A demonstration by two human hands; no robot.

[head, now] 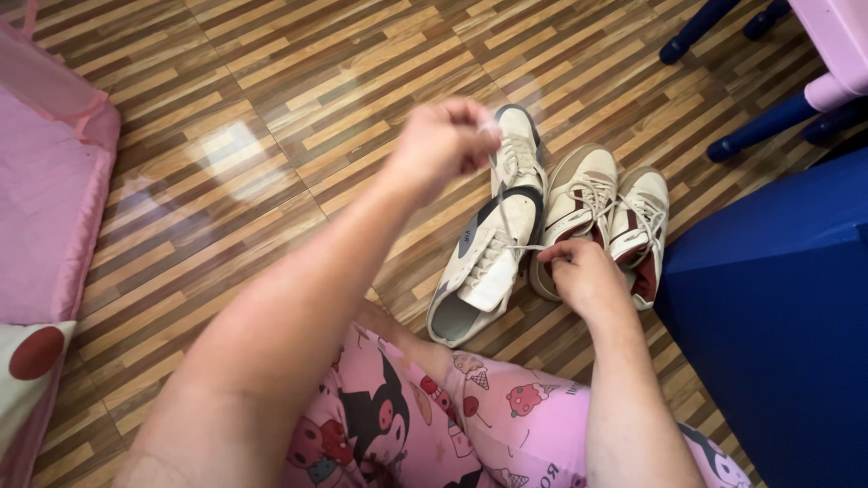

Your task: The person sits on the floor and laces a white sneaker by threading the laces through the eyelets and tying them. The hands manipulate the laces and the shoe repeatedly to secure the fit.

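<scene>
A white sneaker (484, 262) with black trim lies on the wooden floor in front of my knees, its opening toward me. My left hand (440, 145) is raised above it, pinching one end of its white lace (496, 185), which runs taut down to the shoe. My right hand (583, 276) rests low at the shoe's right side, fingers closed on the other lace end. Just right of that hand stands a pair of white and dark red sneakers (604, 212), laced, toes pointing away.
A large blue block (778, 316) fills the right side. Blue chair legs (755, 126) under a pink seat stand at the top right. A pink mesh-walled mat (45, 199) lines the left edge. My legs in pink cartoon-print trousers (434, 425) are at the bottom.
</scene>
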